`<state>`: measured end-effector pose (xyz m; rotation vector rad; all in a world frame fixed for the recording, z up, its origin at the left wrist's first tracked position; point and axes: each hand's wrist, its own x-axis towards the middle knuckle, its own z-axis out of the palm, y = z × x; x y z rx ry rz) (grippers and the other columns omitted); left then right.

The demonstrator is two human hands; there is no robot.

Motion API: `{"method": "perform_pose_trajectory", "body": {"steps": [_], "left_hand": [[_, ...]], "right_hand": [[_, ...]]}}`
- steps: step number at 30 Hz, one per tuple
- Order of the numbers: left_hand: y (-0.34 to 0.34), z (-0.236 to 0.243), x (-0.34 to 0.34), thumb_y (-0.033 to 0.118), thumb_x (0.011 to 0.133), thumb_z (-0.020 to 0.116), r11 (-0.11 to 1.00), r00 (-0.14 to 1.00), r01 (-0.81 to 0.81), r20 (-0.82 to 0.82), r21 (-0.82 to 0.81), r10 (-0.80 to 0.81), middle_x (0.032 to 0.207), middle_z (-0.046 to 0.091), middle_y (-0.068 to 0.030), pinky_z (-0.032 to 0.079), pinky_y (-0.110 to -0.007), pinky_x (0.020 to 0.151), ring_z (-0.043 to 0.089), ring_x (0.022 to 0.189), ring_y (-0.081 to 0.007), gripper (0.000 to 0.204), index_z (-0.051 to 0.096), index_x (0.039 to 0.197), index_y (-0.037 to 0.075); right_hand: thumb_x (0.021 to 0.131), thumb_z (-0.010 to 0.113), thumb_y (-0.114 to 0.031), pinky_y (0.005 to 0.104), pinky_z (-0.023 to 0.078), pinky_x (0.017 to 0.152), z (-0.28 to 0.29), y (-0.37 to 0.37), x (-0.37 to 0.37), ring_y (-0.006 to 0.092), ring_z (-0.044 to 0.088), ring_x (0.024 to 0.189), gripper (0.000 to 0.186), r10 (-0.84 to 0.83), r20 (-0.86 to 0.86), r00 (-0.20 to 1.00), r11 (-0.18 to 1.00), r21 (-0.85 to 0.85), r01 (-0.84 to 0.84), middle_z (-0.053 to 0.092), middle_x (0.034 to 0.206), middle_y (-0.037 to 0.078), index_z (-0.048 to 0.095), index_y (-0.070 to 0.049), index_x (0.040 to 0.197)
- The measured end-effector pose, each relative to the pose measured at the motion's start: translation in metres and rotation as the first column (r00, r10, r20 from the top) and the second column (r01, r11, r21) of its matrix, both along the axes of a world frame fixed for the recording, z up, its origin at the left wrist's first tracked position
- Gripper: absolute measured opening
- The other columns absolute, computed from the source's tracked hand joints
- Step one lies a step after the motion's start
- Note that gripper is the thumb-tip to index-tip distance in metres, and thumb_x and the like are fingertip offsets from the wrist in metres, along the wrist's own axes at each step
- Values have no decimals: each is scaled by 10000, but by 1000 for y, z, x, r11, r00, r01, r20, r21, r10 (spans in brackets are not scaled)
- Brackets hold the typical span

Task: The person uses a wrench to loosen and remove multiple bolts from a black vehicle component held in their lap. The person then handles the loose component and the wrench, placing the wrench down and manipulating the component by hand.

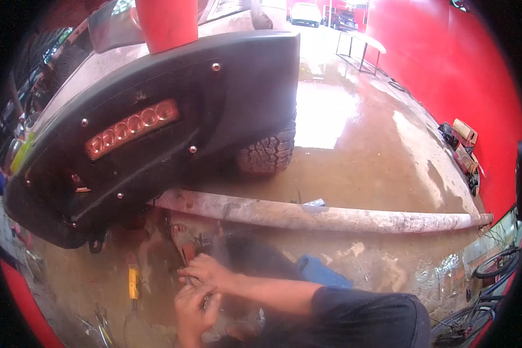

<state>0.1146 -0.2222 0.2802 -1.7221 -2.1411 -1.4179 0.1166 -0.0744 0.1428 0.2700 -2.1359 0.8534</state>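
My left hand [194, 307] and my right hand [206, 268] are close together low in the middle, right hand above left. Both have curled fingers around a small metal thing too hidden to name. Above them is a black vehicle bumper [232, 98] with several round bolts and a lamp strip [132, 124], a treaded tyre [267, 152] behind it. A long whitish pole [377, 220] lies across the floor, reaching under the bumper. A yellow tool or controller [134, 282] is left of my hands; a blue plastic object [325, 272] lies to the right.
A red wall [435, 69] runs along the right, with stacked items [465, 151] and coiled hoses [493, 267] at its foot. Assorted tools [104, 327] lie at lower left. A white table [359, 40] and parked cars [304, 14] stand farther back on the wet floor [354, 168].
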Motion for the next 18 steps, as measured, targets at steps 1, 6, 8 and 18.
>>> {"method": "perform_pose_trajectory", "body": {"steps": [1,6,8,18], "left_hand": [[-1,-1,-1,81,790,768,1000,1000,-8,22,-1,8,816,739,-162,534,-394,695,690,710,-336,173,764,950,16],[-14,-10,-8,105,850,758,995,976,-96,198,29,89,812,724,-126,511,-331,703,665,707,-233,170,745,960,-23],[-20,-13,-12,132,903,741,985,924,-130,375,114,78,842,713,-116,498,-295,703,648,754,-174,180,731,959,-40],[-21,-23,1,100,901,716,981,977,-193,93,2,192,969,734,-174,557,-397,869,696,979,-318,169,746,1024,-12]], "right_hand": [[864,741,-214,442,498,784,2,2,-1,288,647,887,388,33,-42,999,999,-14,-33,661,993,90,719,-98,1234],[851,746,-153,457,543,663,19,8,0,342,679,786,310,136,37,990,982,-140,-130,676,896,133,761,-70,1150],[861,738,-143,456,548,664,26,8,3,357,687,774,278,131,98,987,974,-196,-110,677,868,148,769,-59,1125],[890,712,-127,452,581,731,34,5,9,367,710,838,266,164,145,976,957,-262,-123,692,891,154,763,-48,1139]]}}
